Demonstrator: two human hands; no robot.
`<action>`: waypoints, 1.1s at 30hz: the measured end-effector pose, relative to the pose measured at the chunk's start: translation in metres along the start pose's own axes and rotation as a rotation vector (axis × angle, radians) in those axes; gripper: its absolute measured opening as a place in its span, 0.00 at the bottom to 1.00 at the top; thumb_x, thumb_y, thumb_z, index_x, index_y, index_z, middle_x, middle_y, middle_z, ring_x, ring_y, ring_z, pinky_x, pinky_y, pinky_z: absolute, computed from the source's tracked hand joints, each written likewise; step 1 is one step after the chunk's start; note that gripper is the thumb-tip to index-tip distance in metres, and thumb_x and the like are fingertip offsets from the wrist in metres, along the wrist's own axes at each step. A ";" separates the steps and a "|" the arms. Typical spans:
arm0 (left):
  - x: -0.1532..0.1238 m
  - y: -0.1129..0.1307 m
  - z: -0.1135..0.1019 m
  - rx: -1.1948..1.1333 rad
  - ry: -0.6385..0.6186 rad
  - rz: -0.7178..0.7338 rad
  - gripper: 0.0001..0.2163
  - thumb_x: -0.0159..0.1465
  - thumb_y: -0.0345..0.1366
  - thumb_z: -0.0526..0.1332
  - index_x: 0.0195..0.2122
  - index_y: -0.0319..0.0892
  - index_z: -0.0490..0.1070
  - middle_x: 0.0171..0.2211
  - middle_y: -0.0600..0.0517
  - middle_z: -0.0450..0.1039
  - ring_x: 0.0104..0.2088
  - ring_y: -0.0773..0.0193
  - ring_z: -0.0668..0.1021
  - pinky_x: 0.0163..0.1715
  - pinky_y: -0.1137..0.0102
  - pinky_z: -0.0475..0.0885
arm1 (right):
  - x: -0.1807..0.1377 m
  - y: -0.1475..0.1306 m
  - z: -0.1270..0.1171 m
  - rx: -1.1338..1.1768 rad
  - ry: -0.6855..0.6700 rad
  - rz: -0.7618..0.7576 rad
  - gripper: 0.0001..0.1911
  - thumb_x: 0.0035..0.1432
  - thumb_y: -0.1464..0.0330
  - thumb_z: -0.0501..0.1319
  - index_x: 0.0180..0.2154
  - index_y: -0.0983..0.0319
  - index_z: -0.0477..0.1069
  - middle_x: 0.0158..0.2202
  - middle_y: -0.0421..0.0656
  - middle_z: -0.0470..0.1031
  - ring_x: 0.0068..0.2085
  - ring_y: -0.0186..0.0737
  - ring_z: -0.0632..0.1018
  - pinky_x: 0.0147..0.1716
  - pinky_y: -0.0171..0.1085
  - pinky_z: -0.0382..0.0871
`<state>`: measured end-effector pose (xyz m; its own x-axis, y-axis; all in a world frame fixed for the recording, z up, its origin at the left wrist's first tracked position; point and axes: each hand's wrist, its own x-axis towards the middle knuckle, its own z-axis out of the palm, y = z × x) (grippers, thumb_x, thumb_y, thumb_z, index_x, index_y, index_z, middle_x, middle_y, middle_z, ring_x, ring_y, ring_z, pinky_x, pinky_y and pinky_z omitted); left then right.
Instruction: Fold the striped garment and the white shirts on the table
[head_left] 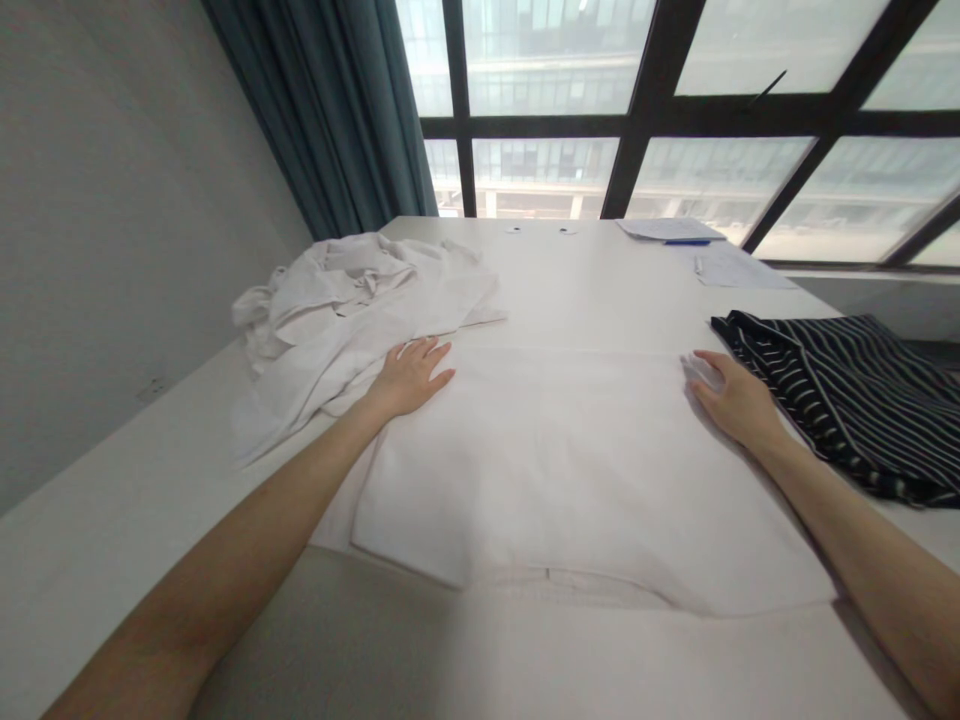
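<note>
A white garment (570,460) lies folded flat in front of me on the white table (90,520). My left hand (411,376) rests palm down on its far left corner, fingers stretched out and together. My right hand (731,397) lies flat on the far right corner, fingers extended over the cloth edge. Neither hand holds anything.
A crumpled pile of white clothes (352,300) sits at the left, just beyond my left hand. A dark striped garment (847,395) lies at the right, beside my right hand. Papers and a blue pen (686,235) lie at the far edge by the window. A grey wall runs along the left.
</note>
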<state>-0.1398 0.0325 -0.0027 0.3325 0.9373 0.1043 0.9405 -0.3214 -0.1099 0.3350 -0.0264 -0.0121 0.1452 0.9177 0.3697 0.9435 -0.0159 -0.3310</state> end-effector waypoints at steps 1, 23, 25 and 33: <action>0.000 0.000 0.000 -0.005 0.000 -0.004 0.25 0.71 0.47 0.45 0.66 0.42 0.57 0.67 0.44 0.56 0.67 0.54 0.59 0.63 0.55 0.54 | 0.000 0.000 0.000 0.051 0.031 0.027 0.27 0.55 0.66 0.57 0.55 0.67 0.70 0.53 0.55 0.75 0.53 0.57 0.76 0.54 0.50 0.67; 0.002 -0.003 0.002 -0.043 0.030 0.006 0.24 0.71 0.46 0.47 0.65 0.43 0.59 0.66 0.45 0.59 0.66 0.55 0.61 0.62 0.55 0.57 | 0.002 -0.007 -0.011 0.542 0.082 0.420 0.24 0.47 0.63 0.68 0.46 0.65 0.79 0.27 0.43 0.75 0.23 0.37 0.70 0.20 0.36 0.62; 0.002 -0.003 0.003 -0.044 0.027 0.006 0.24 0.71 0.46 0.47 0.65 0.43 0.59 0.66 0.45 0.59 0.66 0.55 0.61 0.62 0.56 0.57 | 0.002 -0.003 -0.008 0.545 0.094 0.418 0.26 0.46 0.62 0.67 0.48 0.64 0.78 0.28 0.44 0.76 0.23 0.38 0.71 0.20 0.37 0.63; 0.003 -0.004 0.004 -0.045 0.041 0.016 0.24 0.71 0.46 0.47 0.65 0.43 0.59 0.65 0.45 0.60 0.65 0.55 0.62 0.62 0.56 0.58 | 0.003 0.003 0.003 0.054 0.262 -0.146 0.26 0.53 0.68 0.54 0.54 0.62 0.71 0.54 0.53 0.74 0.54 0.53 0.73 0.53 0.53 0.66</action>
<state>-0.1431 0.0374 -0.0058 0.3492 0.9261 0.1429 0.9370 -0.3429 -0.0671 0.3376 -0.0222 -0.0150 0.0873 0.7751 0.6258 0.9437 0.1368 -0.3011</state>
